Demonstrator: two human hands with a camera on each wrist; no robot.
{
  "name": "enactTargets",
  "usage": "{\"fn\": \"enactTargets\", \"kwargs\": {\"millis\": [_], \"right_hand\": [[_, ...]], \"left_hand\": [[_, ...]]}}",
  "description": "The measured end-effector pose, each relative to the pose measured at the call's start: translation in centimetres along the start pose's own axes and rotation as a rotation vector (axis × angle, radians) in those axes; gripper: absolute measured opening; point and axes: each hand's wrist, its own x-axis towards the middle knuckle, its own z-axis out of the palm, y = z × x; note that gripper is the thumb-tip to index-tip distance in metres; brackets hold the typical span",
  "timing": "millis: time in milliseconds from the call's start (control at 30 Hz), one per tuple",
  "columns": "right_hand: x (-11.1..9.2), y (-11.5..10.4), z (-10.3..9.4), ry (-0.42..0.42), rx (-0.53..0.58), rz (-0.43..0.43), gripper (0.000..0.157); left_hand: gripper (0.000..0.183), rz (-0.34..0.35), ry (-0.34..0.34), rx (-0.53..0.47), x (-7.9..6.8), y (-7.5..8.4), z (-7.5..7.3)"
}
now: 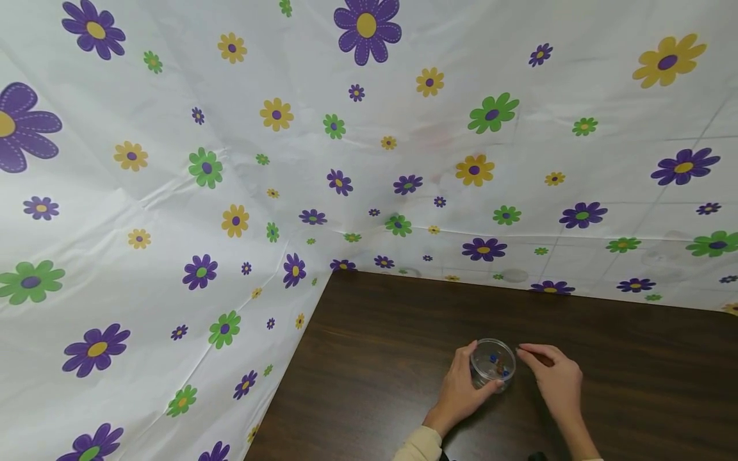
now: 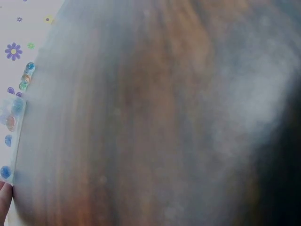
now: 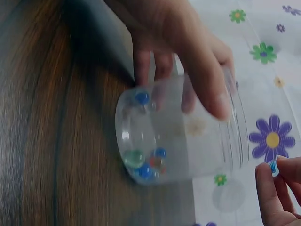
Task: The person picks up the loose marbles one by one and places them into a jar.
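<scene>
A clear plastic jar point(image 3: 202, 162) stands on the table, tilted in the right wrist view because of that camera's angle. My left hand point(image 1: 461, 392) grips it from the side, thumb near the rim. Several glass marbles point(image 3: 145, 170), blue, greenish and reddish-brown, lie at the jar's bottom. Just right of the rim, my right hand point(image 1: 556, 381) pinches a clear marble with blue inside point(image 3: 273, 168) between thumb and finger. At the left edge of the left wrist view, a strip of the jar with marbles point(image 2: 5, 171) shows; a blurred brown surface fills most of that view.
The dark wood table point(image 1: 369, 358) runs under both hands. A white sheet with purple, green and yellow flowers point(image 1: 323, 153) hangs behind and to the left of it. A small dark object point(image 1: 537, 456) shows at the bottom edge of the head view.
</scene>
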Motion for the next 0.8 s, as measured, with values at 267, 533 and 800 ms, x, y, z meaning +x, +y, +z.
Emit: {"fn": "enactTargets", "kwargs": {"millis": [267,533,800], "right_hand": [[-0.6,-1.0,1.6,-0.079,0.037,-0.053,0.010],[-1.1,-1.5,2.7,-0.147,0.062,-0.117,0.009],[-1.2,-1.3,3.4,-0.143,0.015,-0.152,0.009]], "left_hand": [[0.081,-0.004,-0.017,-0.001,0.0,0.0,-0.1],[0.081,0.000,-0.030,0.003,-0.2,0.0,-0.2],[0.079,0.018,0.000,0.013,-0.1,-0.1,0.0]]}}
